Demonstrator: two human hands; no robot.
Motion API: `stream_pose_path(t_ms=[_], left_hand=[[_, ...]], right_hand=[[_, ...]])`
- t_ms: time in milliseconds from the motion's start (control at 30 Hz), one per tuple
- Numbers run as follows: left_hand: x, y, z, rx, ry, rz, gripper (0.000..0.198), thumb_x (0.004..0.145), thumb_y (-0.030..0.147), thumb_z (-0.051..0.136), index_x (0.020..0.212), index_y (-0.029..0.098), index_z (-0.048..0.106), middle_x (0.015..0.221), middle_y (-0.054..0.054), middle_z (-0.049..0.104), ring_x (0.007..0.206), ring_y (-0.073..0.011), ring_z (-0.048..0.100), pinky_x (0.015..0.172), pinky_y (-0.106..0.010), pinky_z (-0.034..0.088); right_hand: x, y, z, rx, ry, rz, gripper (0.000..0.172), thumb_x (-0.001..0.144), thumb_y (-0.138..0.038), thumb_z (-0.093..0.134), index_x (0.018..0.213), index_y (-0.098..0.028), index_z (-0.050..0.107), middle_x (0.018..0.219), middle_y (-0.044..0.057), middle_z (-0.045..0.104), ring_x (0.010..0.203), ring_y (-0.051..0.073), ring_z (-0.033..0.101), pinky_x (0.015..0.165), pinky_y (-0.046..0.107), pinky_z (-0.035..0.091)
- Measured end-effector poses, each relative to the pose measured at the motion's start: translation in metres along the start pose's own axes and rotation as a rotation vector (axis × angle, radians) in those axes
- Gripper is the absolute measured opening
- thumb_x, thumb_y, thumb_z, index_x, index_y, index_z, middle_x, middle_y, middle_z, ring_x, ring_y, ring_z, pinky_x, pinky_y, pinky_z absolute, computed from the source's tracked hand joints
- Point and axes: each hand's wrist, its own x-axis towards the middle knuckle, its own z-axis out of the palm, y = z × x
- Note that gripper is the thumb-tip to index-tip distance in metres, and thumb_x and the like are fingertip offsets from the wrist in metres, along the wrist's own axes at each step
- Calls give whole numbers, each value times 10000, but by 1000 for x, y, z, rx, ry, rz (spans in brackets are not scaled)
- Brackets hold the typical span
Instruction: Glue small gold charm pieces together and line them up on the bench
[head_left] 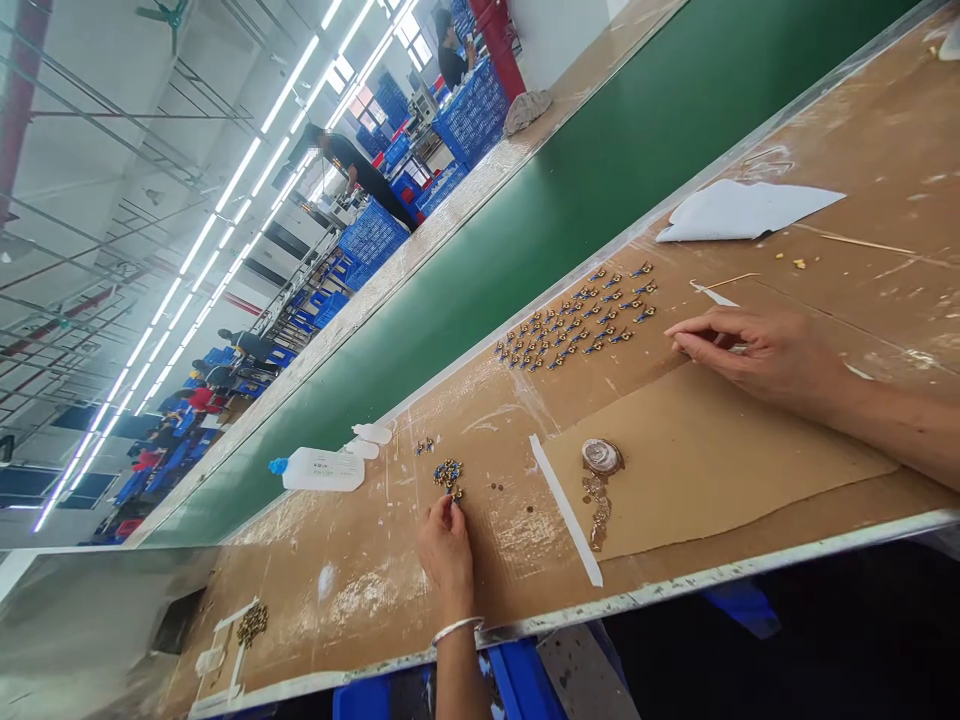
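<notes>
My left hand (446,550), wearing a bangle at the wrist, has its fingertips pinched on a small blue-and-gold figure at the near edge of a little heap of such figures (448,472). Two or so more lie just beyond the heap. My right hand (757,352) hovers over the right part of the bench, thumb and forefinger brought together; whatever is between them is too small to see. To its left, many blue-and-gold figures (577,320) are laid out in slanting rows. Between my hands, a round lid-like dish with whitish paste (602,456) sits on a brown cardboard sheet (697,450).
A white bottle with a blue cap (322,469) and smaller white bottles (371,434) lie at the left. White paper (750,210) and thin sticks are at the upper right. A green conveyor belt (600,170) runs behind the bench. Co-workers and blue crates (472,115) appear farther off.
</notes>
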Motion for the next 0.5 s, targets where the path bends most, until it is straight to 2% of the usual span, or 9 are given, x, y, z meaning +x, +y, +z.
stream_pose_path(t_ms=[133,233,367,500], left_hand=[[-8,-1,-5,-155,38,-75,319,704,401,557,873,166,691,913,-98,692,857,-228,638,832,-388,480],[-20,0,-7,-311,14,-150,373,718,422,598,975,164,676,946,-92,706,871,-203,658,818,-350,511],[-32,4,-6,-575,-100,-330,391,568,384,769,897,183,706,918,-69,718,860,-191,662,839,-328,512],[-34,13,-5,-374,-178,-267,363,537,417,759,811,183,724,861,-68,722,871,-226,655,875,-376,488]], right_hand=[[0,2,0,13,-1,2,221,814,-367,503,766,-206,646,726,30,671,555,114,534,537,246,430],[1,1,-1,27,-11,4,213,820,-352,505,782,-199,648,733,31,669,559,109,530,530,241,417],[2,1,-2,46,-31,-5,211,838,-337,498,804,-191,647,733,32,654,574,105,514,540,237,409],[2,6,-1,66,-28,-39,211,859,-325,479,824,-195,641,721,24,633,607,111,516,577,244,431]])
